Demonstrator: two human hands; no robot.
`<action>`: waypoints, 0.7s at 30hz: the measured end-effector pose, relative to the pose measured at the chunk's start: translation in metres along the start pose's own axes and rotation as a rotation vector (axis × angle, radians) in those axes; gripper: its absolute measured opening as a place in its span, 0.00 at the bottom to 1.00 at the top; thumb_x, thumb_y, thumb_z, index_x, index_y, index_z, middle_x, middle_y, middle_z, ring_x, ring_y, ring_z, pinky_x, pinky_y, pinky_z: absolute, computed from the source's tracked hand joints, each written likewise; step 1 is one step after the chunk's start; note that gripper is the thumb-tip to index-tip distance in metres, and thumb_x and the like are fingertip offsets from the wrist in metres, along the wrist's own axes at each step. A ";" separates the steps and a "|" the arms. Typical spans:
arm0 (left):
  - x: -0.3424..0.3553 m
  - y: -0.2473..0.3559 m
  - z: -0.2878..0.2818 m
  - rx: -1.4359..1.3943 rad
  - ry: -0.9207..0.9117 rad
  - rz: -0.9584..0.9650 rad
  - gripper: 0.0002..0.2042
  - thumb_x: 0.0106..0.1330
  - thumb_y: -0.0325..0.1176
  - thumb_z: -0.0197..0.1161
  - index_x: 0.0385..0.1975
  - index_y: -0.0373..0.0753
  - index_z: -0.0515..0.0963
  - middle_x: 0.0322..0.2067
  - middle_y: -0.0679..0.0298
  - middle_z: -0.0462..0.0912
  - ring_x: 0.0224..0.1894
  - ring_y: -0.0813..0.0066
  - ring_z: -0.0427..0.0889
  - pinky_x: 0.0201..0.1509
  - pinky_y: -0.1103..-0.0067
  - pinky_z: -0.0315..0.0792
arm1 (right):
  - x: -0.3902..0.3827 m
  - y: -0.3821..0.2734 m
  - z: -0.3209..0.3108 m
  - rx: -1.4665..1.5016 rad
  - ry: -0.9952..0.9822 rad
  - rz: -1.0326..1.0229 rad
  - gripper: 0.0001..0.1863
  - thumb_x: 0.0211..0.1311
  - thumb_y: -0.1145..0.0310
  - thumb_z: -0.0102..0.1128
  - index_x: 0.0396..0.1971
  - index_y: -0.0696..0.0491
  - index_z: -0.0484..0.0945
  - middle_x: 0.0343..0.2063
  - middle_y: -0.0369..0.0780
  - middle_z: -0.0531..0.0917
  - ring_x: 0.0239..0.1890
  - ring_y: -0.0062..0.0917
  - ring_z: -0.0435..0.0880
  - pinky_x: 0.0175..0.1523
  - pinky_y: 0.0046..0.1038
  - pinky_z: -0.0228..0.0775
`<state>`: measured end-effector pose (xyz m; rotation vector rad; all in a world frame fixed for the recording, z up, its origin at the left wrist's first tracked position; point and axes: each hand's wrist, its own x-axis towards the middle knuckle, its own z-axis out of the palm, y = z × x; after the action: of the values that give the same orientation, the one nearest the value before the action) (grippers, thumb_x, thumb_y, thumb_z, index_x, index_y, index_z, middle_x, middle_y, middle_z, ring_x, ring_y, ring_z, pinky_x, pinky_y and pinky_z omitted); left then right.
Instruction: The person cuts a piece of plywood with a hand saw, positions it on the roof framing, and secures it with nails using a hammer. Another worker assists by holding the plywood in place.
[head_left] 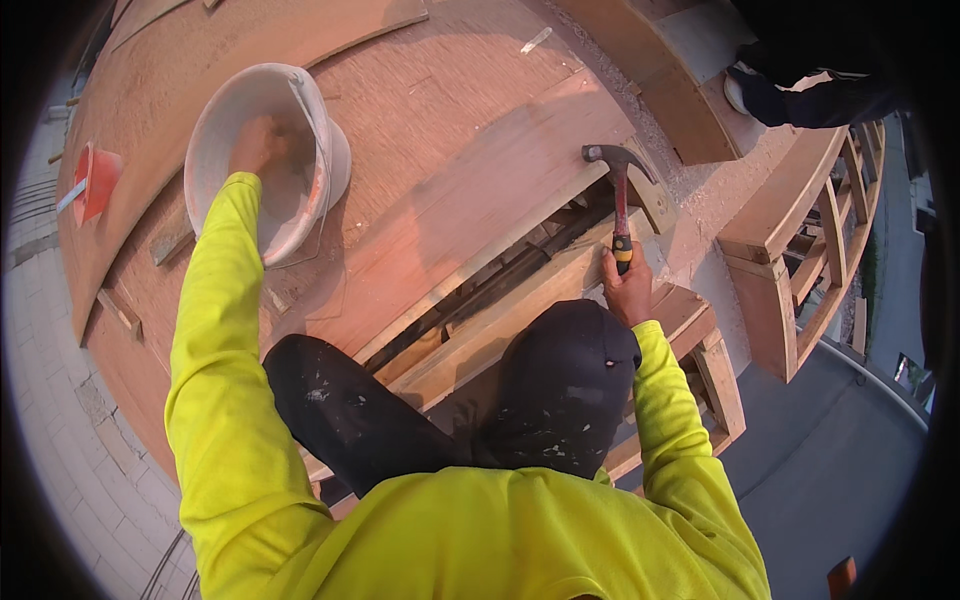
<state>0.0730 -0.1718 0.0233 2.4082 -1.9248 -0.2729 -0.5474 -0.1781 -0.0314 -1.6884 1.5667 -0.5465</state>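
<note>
My left hand [258, 146] reaches down inside a white bucket [333, 170] with a thin wire handle; the fingers and whatever lies under them are blurred and shadowed. In my right hand [630, 292] is a claw hammer [621, 200], gripped by its black and yellow handle, head pointing away from me. Beneath the hammer lies the end of a wooden frame. A flat plywood board [490, 190] runs diagonally between the bucket and the hammer, with a dark open gap [480, 285] along its near edge.
Wooden frames [790, 215] stand at the right, beside a drop to grey ground [820, 450]. Another person's leg [810, 95] is at the upper right. A red container [97, 180] sits far left. Loose wood offcuts [120, 313] lie left of the bucket, near a curved plywood sheet [200, 90].
</note>
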 end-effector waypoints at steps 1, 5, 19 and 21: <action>-0.002 0.012 -0.011 -0.146 0.002 -0.092 0.11 0.57 0.31 0.63 0.38 0.34 0.83 0.30 0.50 0.85 0.34 0.54 0.85 0.41 0.66 0.77 | -0.003 0.004 0.002 0.000 0.017 0.020 0.11 0.67 0.64 0.64 0.40 0.55 0.74 0.23 0.47 0.81 0.25 0.40 0.83 0.33 0.36 0.73; -0.068 0.087 -0.086 -0.695 0.475 -0.263 0.06 0.63 0.28 0.64 0.35 0.32 0.81 0.29 0.64 0.85 0.32 0.78 0.82 0.38 0.79 0.75 | -0.001 0.013 0.004 0.061 0.081 0.028 0.12 0.67 0.65 0.63 0.40 0.56 0.74 0.24 0.47 0.82 0.26 0.40 0.83 0.34 0.37 0.73; -0.099 0.317 0.080 -0.542 0.271 -0.109 0.06 0.58 0.30 0.68 0.33 0.40 0.81 0.31 0.58 0.84 0.35 0.57 0.83 0.40 0.69 0.77 | 0.000 -0.001 0.003 -0.012 0.081 -0.015 0.16 0.66 0.60 0.63 0.40 0.57 0.73 0.26 0.53 0.83 0.31 0.51 0.84 0.36 0.44 0.73; -0.097 0.322 0.075 -0.277 0.232 0.020 0.06 0.58 0.31 0.66 0.34 0.41 0.82 0.34 0.57 0.83 0.40 0.51 0.81 0.44 0.65 0.76 | 0.001 0.014 0.000 -0.050 0.095 -0.027 0.16 0.66 0.59 0.63 0.40 0.57 0.72 0.27 0.54 0.83 0.32 0.53 0.83 0.36 0.46 0.73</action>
<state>-0.2698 -0.1444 0.0074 2.1387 -1.6870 -0.2294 -0.5563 -0.1790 -0.0427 -1.7460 1.6390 -0.6147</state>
